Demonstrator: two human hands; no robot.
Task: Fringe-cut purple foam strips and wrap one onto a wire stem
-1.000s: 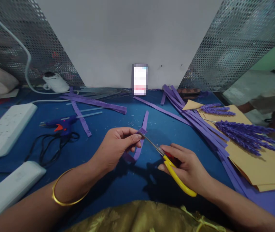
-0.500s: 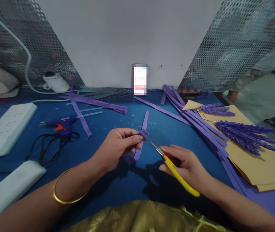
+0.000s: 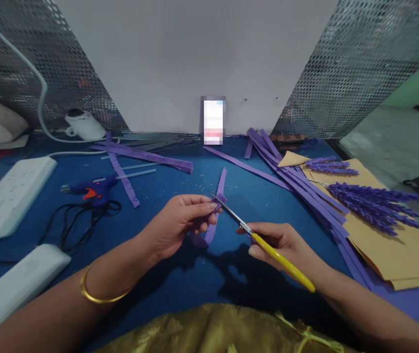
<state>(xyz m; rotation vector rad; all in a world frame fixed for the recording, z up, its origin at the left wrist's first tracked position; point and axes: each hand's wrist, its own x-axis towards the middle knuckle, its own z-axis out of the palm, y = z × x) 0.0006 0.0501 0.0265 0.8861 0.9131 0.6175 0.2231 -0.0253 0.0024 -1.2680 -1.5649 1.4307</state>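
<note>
A narrow purple strip (image 3: 211,230) is pinched between the thumb and fingers of my left hand (image 3: 180,223). One end of it points away from me and the rest loops down below my fingers. My right hand (image 3: 286,247) grips scissors (image 3: 281,260) with yellow handles. Their thin metal blades reach left across the strip, just beside my left fingertips. The blade tips look slightly apart. Part of the strip is hidden behind my left fingers.
A blue glue gun (image 3: 97,189) with its cord and white power strips (image 3: 14,196) lie left. More purple strips (image 3: 298,181), lavender-like stems (image 3: 375,203) and tan paper (image 3: 408,250) lie right. A lit phone (image 3: 213,121) stands at the back.
The scissors have shifted, with their blade tips now up across the strip, and my right hand has moved slightly right. The person at the far right is gone from view.
</note>
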